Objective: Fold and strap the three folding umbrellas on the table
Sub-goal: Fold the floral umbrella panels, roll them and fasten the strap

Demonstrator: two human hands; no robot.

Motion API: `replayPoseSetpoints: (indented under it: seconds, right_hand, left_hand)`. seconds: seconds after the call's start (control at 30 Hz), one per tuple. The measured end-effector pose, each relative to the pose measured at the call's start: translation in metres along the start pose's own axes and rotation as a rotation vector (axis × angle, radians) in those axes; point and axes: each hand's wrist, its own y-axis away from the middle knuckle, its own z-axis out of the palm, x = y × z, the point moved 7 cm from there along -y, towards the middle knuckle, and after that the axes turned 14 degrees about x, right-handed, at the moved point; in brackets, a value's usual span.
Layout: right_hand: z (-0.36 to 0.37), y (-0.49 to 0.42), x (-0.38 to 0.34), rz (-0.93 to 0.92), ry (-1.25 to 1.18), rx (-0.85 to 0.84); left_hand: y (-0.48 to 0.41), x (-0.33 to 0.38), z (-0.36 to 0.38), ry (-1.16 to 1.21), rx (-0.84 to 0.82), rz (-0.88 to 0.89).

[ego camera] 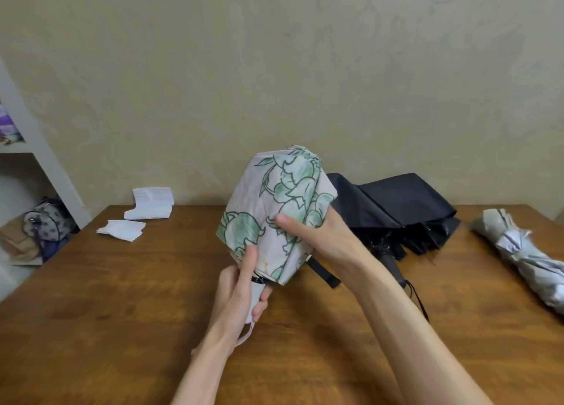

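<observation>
Left hand [241, 285] grips the white plastic handle [255, 294], steadying the pale green-leaf-print fabric folding umbrella [274, 197] above the brown wooden table [122, 313] centre, while right hand [320, 236] clasps its canopy, probably gathering pleats for strapping.

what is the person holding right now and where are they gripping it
The floral umbrella: the left hand grips its white handle, and the right hand holds the folded canopy.

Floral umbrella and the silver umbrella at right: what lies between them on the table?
Head view: the black umbrella, loosely collapsed, lies between the floral umbrella and the silver umbrella.
</observation>
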Motion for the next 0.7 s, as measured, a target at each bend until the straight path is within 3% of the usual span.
replayPoseSetpoints:
  seconds: [0.27, 0.37, 0.53, 0.7]
  right_hand:
    - [-0.007, -0.006, 0.009, -0.006, -0.036, 0.215]
    - [-0.013, -0.007, 0.007, -0.060, -0.029, 0.289]
    - [-0.023, -0.014, 0.003, -0.142, 0.135, 0.424]
    - [-0.014, -0.010, -0.003, -0.216, 0.385, 0.450]
  left_hand:
    - [0.003, -0.001, 0.011, -0.063, -0.034, -0.017]
    - [-0.001, -0.004, 0.008, -0.187, 0.093, 0.008]
    - [0.008, -0.004, 0.008, -0.479, 0.293, 0.237]
    - [0.013, -0.003, 0.013, -0.474, 0.393, 0.251]
